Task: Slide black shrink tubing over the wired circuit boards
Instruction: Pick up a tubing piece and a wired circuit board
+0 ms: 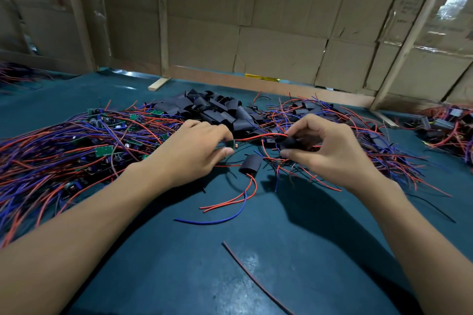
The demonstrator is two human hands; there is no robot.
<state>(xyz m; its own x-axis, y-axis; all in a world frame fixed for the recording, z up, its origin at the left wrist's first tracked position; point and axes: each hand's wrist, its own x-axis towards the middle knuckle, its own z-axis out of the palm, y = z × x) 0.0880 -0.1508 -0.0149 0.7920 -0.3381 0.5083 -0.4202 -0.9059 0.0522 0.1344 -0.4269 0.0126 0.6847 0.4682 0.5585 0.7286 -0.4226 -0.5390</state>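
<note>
My left hand (197,149) pinches a small green circuit board (231,144) between thumb and fingertips, just above the teal table (294,250). My right hand (325,147) curls finger and thumb around a short piece of black shrink tubing (289,143), holding it up near the board. The board's red wire (256,137) runs from my left grip across to the tubing; I cannot tell whether its end is already inside the sleeve.

A finished unit (250,164), sleeved in black with red and blue leads trailing toward me, lies on the table between my hands. The pile of empty tubing (217,110) sits just beyond my knuckles, the heap of bare wired boards (84,140) to my left, and more sleeved ones among the tangle of wires (358,123) to my right.

The risk, as I judge it, is in the threading. If only one lead enters the sleeve, the others will bunch at its mouth and jam the board. Squeezing the tubing flat would close its opening. Stray wires from the tangle under my right hand could also snag and get dragged along when I pull.
</note>
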